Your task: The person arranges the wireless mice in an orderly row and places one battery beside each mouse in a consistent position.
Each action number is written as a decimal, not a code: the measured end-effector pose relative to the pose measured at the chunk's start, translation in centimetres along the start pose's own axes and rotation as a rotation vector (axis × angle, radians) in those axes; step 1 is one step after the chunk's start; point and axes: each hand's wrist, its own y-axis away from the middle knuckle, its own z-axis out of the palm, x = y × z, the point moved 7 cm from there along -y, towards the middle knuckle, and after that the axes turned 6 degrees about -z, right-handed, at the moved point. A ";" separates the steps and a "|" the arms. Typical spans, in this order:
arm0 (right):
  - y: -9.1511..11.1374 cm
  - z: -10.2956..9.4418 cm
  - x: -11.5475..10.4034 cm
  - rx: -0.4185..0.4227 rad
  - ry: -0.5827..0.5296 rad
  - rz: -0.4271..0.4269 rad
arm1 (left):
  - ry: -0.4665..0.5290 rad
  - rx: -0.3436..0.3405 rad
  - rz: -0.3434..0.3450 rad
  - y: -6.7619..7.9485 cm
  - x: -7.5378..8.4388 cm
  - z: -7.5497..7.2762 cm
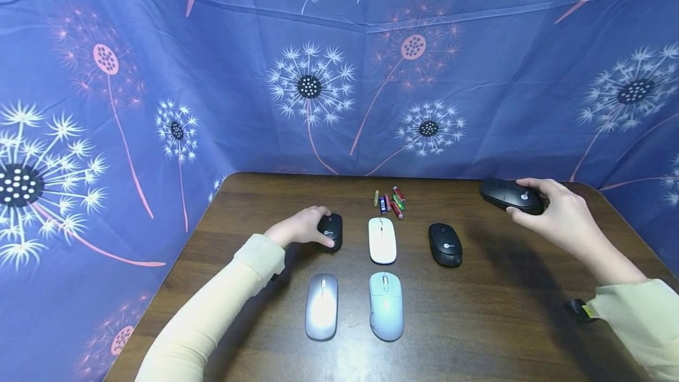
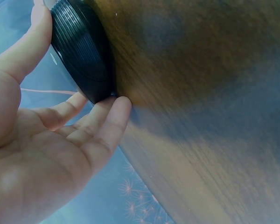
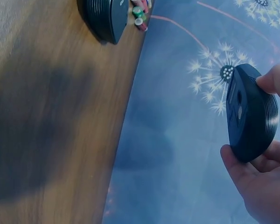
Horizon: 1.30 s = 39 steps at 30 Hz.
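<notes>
The left hand (image 1: 302, 229) reaches to just left of the frame's centre in the head view, its fingers pinching the sides of a small black mouse (image 1: 331, 226) there. Whether that mouse rests on the worktop (image 1: 477, 335) or sits slightly off it, I cannot tell. The right hand (image 1: 564, 214), right of centre, pinches the raised black mouse (image 1: 504, 192) between thumb and fingers; this one is held in the air, tilted, its shadow falling on the wood below.

Between the two hands, near the middle of the frame, lie a white mouse (image 1: 382, 240) and, to its right, a third black mouse (image 1: 445, 239). A cluster of coloured batteries (image 1: 382, 205) lies just above the white mouse in the picture. At the lower middle, a grey mouse (image 1: 321, 306) and a pale blue mouse (image 1: 386, 306) lie side by side, apart. A blue cloth (image 1: 223, 63) printed with dandelions fills the upper part of the frame. Both forearms wear cream sleeves (image 1: 212, 311).
</notes>
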 end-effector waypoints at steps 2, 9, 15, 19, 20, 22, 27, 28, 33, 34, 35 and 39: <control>0.3 -0.1 -0.4 0.015 -0.004 -0.008 | -0.003 0.000 -0.001 0.0 0.0 0.0; 1.2 -0.3 -1.3 0.053 -0.029 -0.035 | -0.007 -0.007 -0.025 0.0 -0.1 0.0; 2.1 -0.3 -2.0 0.038 -0.048 -0.030 | -0.004 -0.010 -0.021 0.0 -0.1 0.1; 2.7 -0.4 -2.6 0.029 -0.049 -0.046 | -0.009 -0.006 -0.017 0.0 0.0 0.0; 2.8 -0.4 -2.7 0.028 -0.049 -0.050 | -0.011 -0.006 -0.017 0.0 0.0 0.0; 3.0 -0.4 -3.0 0.029 -0.046 -0.065 | -0.011 -0.007 -0.018 0.0 0.0 0.0; 3.5 -0.1 -3.4 0.016 -0.058 -0.072 | -0.006 -0.011 -0.020 0.0 0.0 0.0; 3.6 0.0 -3.5 0.009 -0.062 -0.070 | -0.006 -0.012 -0.022 0.0 0.0 0.0; 4.1 0.6 -3.6 -0.019 -0.064 -0.080 | -0.002 -0.015 -0.021 0.0 0.0 0.0; 4.2 0.7 -3.7 -0.025 -0.069 -0.080 | 0.000 -0.016 -0.022 0.0 0.0 0.0; 4.3 0.8 -3.7 -0.030 -0.069 -0.079 | 0.002 -0.017 -0.024 0.0 0.0 0.0; 4.9 1.2 -4.0 -0.037 -0.080 -0.073 | 0.005 -0.016 -0.029 0.0 0.1 0.0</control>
